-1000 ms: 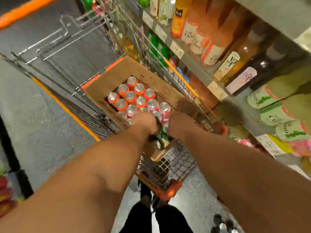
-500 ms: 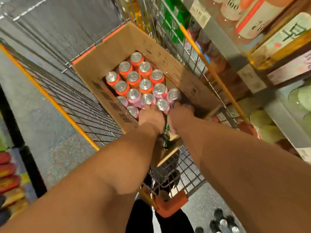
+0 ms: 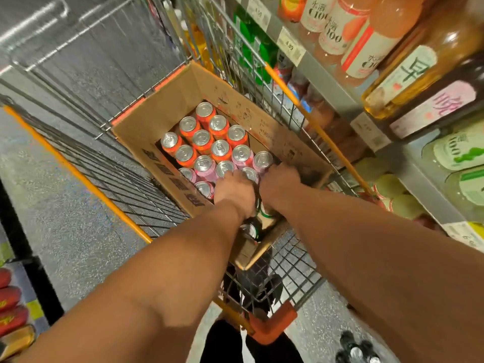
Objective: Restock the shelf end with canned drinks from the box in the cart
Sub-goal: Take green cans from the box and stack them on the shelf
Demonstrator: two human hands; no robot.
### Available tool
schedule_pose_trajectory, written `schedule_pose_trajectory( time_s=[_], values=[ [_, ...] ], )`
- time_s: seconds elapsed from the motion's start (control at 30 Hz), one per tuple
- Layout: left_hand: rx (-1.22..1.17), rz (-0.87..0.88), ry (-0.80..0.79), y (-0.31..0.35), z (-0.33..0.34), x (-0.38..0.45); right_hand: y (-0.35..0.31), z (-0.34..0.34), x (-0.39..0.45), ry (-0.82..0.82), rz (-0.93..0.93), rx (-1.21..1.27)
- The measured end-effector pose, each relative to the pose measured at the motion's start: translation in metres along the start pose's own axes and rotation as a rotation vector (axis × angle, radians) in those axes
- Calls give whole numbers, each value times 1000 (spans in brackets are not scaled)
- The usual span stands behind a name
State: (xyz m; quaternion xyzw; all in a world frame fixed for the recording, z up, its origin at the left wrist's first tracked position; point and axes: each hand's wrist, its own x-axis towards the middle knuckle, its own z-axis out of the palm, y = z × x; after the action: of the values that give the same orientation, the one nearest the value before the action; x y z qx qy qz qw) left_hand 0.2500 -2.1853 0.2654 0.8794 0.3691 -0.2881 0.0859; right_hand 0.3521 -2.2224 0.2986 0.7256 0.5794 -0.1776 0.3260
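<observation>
An open cardboard box (image 3: 162, 113) sits in the wire cart (image 3: 78, 174). Orange cans (image 3: 201, 138) fill its far end, pink cans (image 3: 242, 154) stand in the middle, and green cans (image 3: 264, 213) show at the near end between my wrists. My left hand (image 3: 235, 191) lies palm down with its fingers over the tops of the near pink cans. My right hand (image 3: 280, 180) is beside it, fingers curled against the pink can by the box's right wall. The fingertips of both hands are hidden, so any grip is unclear.
A shelf unit (image 3: 335, 82) runs close along the cart's right side, holding juice bottles (image 3: 366, 43) and green-labelled bottles (image 3: 461, 150) behind price tags. Grey floor lies to the left. Red packets (image 3: 10, 310) are at lower left, dark bottles (image 3: 356, 349) on the floor at lower right.
Both hands have moved forward in the box, from over the green cans to the pink cans. The view has dropped closer to the cart.
</observation>
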Motion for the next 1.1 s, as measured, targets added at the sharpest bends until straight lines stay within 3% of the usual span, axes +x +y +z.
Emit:
schedule_pose_trajectory(
  time_s=[0.13, 0.2, 0.33, 0.7, 1.1],
  values=[
    [-140, 22, 91, -11, -45, -27, 30, -43, -42, 71, -12, 108],
    [-331, -37, 145, -18, -72, -47, 48, -66, -69, 69, 56, 221],
    [-420, 11, 177, -25, -127, -78, 80, -99, -123, 114, 171, 486],
    [-733, 338, 477, 33, -284, -221, 168, -142, -343, 518, 481, 1051],
    [-826, 760, 668, 169, -409, -396, 240, -143, -589, 1041, 696, 1096]
  ],
)
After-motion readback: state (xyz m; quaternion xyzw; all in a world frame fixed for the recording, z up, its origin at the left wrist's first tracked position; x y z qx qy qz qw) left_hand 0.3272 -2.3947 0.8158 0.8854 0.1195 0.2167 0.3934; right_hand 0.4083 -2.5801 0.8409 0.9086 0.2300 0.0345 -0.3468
